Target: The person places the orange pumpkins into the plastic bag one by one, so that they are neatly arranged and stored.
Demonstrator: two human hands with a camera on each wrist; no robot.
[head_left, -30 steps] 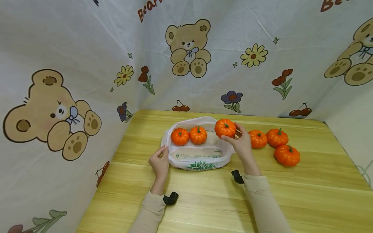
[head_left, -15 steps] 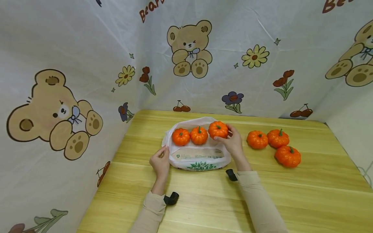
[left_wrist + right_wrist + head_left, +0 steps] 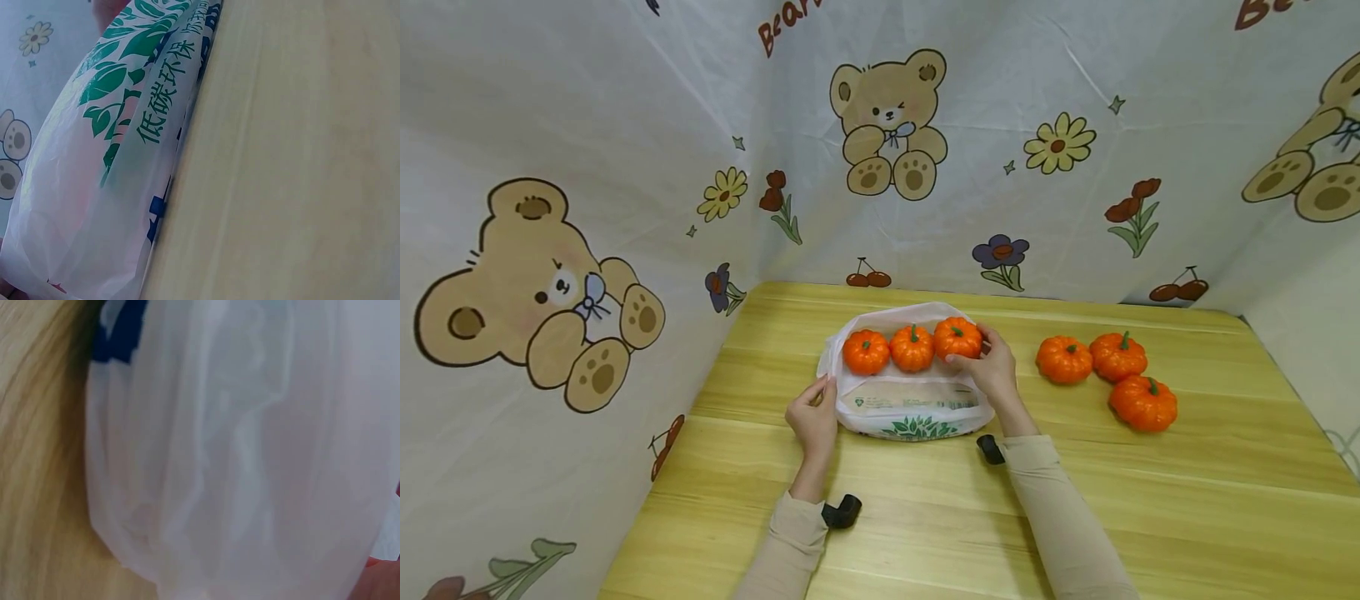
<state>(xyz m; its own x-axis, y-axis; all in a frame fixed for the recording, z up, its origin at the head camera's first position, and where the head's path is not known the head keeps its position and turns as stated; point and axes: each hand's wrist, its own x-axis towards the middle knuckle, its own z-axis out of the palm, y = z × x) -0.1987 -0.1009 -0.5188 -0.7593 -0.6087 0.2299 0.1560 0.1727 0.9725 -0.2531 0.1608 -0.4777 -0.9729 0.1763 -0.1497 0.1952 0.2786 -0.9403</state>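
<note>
Wood-grained table (image 3: 910, 517) carries every item noted. Nearest, at the bag's eight o'clock, the left hand (image 3: 814, 421) pinches the rim of a white plastic bag (image 3: 917, 428), fingers closed on the film, presumably to steady its mouth. At three o'clock, the right hand (image 3: 996, 371) has fingers and thumb parted to fruit width, gripping the right pumpkin (image 3: 957, 338) within the mouth; full support beneath it cannot be confirmed. Middle pumpkin (image 3: 912, 348) and left pumpkin (image 3: 866, 352) complete the row at twelve and ten, apparently aligned to save space. Three loose pumpkins (image 3: 1117, 357) stand outside, three o'clock. Bear-print cloth (image 3: 917, 242) hangs behind, twelve o'clock.
</note>
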